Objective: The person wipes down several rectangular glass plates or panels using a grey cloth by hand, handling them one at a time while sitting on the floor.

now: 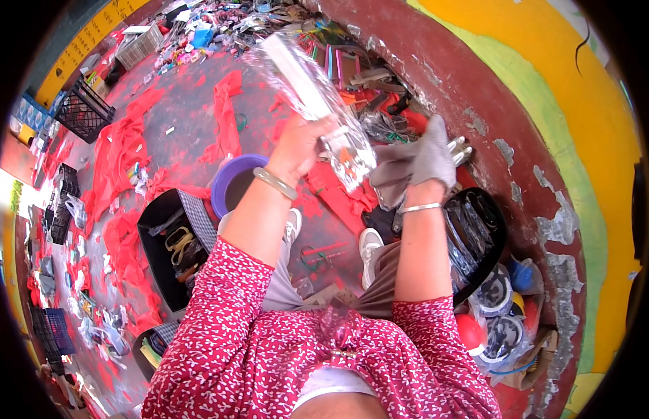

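My bare left hand (300, 145) is closed around a long clear plastic package (303, 80) with a white strip inside. The package slants from the upper left down to the right, and its shiny lower end shows some small orange-coloured detail. My right hand (422, 162) wears a grey glove. Its fingers are spread and reach toward the package's lower end, slightly blurred; whether they touch the plastic I cannot tell. A bracelet sits on each wrist.
A purple bucket (230, 183) and a black bin (164, 230) of assorted items stand at my left. By the peeling wall (548, 230) at right is a black container (493, 209) of wrapped items. Red cloth (118, 164) and a heap of scraps (213, 28) cover the floor ahead.
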A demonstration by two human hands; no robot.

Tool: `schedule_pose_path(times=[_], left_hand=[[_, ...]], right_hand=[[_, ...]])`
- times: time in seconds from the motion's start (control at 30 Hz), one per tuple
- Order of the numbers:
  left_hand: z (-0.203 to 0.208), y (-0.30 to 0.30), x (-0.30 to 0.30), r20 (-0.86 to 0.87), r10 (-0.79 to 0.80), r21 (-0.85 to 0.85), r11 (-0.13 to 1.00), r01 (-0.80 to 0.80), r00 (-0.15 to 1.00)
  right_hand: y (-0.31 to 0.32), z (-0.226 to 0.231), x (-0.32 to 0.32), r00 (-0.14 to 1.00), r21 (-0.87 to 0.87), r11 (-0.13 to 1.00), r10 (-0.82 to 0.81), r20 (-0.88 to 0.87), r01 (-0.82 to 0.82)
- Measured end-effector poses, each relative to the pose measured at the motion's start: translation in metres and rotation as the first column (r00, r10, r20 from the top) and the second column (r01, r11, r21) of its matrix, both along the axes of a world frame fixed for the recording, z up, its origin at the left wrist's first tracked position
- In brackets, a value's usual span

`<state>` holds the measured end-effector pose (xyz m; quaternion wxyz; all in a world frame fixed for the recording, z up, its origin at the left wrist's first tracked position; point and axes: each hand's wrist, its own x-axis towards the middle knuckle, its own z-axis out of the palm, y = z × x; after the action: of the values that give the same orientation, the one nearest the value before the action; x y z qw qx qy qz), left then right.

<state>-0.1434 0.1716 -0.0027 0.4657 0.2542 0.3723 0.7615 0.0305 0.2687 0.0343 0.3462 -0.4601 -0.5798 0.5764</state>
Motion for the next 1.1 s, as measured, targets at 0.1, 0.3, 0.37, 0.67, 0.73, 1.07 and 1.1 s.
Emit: schedule_pose_path(times=[0.1, 0.3, 0.37, 0.67, 0.73, 1.07, 1.1], left_hand=[[0.01, -0.005, -0.008, 0.014, 0.028, 0.052, 0.998, -0.029, 0.999], [0.0, 0.0, 0.004, -0.059, -0.192, -0.046, 0.981, 0.19, 0.98], [0.001, 0.002, 0.019, -0.15, -0.182, -0.052, 0.983, 0.176, 0.972], [0.005, 0.008, 0.04, -0.251, -0.171, -0.061, 0.985, 0.161, 0.953], [0.002, 0.011, 0.041, -0.237, -0.163, -0.022, 0.986, 0.163, 0.958], [0.012, -0.004, -0.003, -0.033, 0.175, -0.002, 0.984, -0.175, 0.984], [0.018, -0.004, -0.005, -0.029, 0.235, -0.004, 0.972, -0.235, 0.972]], right_hand=[[0.002, 0.01, 0.005, 0.944, -0.392, 0.92, -0.158, -0.29, 0.033], [0.009, -0.033, -0.028, 0.954, 0.407, 0.868, 0.298, 0.028, -0.283], [-0.001, -0.027, -0.031, 0.846, 0.846, 0.033, 0.001, 0.532, -0.532], [-0.018, -0.052, -0.021, 0.84, 0.739, 0.61, -0.211, 0.5, -0.287], [-0.016, -0.051, -0.019, 0.848, 0.77, 0.571, -0.226, 0.48, -0.284], [0.021, -0.025, 0.006, 0.766, -0.346, 0.935, -0.273, -0.582, 0.07], [0.021, -0.024, 0.005, 0.867, -0.231, 0.972, -0.148, -0.476, 0.039]])
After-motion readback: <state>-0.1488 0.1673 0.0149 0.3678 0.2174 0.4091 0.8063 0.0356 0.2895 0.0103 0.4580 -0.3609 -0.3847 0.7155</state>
